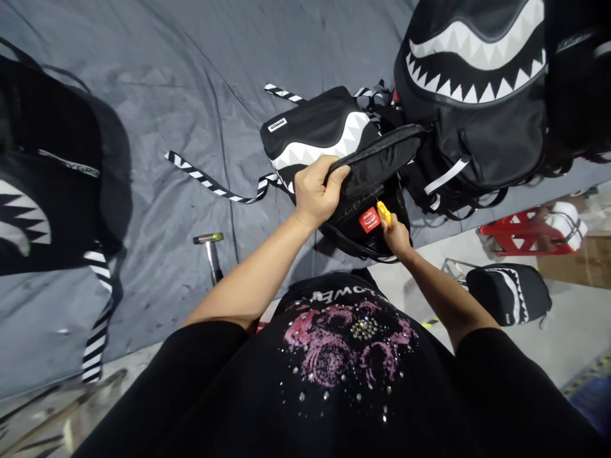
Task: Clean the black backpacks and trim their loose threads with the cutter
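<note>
A black backpack [322, 117] with a white shark-mouth print lies on the grey cloth, its zipped opening facing me. My left hand [319, 191] is closed on the edge of the opened panel and lifts it. Inside the opening a red label [369, 220] shows on the dark lining. My right hand [397, 234] is closed around a small yellow-handled cutter [384, 214], whose tip points into the bag just beside the label. The tip itself is hard to make out. Striped straps [214, 184] trail from the bag to the left.
A hammer [210, 251] lies on the grey cloth [167, 76] left of my forearm. Larger shark-mouth backpacks stand at the right [491, 127] and far left [52, 172]. Beyond the table edge are a red frame [515, 232], a cardboard box [580, 264] and another black bag [487, 296].
</note>
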Tool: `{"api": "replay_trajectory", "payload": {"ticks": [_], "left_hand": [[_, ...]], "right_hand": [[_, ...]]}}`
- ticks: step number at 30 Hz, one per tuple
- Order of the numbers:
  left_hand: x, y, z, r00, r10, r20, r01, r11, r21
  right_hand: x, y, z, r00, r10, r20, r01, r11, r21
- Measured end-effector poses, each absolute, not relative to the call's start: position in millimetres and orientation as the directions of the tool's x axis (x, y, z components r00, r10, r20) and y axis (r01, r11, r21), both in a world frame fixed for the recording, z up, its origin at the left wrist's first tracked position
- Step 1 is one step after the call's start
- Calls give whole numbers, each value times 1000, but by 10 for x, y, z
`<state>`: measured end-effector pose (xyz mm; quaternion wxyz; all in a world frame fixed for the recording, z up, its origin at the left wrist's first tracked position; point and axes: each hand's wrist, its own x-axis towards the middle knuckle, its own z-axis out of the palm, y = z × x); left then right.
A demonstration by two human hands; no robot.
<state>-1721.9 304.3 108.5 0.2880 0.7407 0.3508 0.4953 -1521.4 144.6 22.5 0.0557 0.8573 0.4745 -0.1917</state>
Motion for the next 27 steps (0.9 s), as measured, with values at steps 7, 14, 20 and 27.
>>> {"api": "replay_trajectory", "payload": {"ticks": [7, 14, 20, 27], "left_hand": [[-17248, 3010, 1080, 310, 791, 527, 198, -596, 778], [-17222, 3590, 731, 59, 860, 506, 413, -483, 772], [-17087, 3669, 760, 535, 697, 477, 605, -710, 360], [-17141, 2860, 871, 610, 700, 371, 581, -714, 391]], "right_hand": [[-15046, 1584, 374, 470, 780, -413, 832, -548, -88], [-14892, 1561, 451, 471, 746, -471, 825, -561, -65], [-14619, 1780, 697, 263, 777, -572, 932, -358, -58], [-14556, 2168, 939, 109, 755, -647, 984, -176, -40]]}}
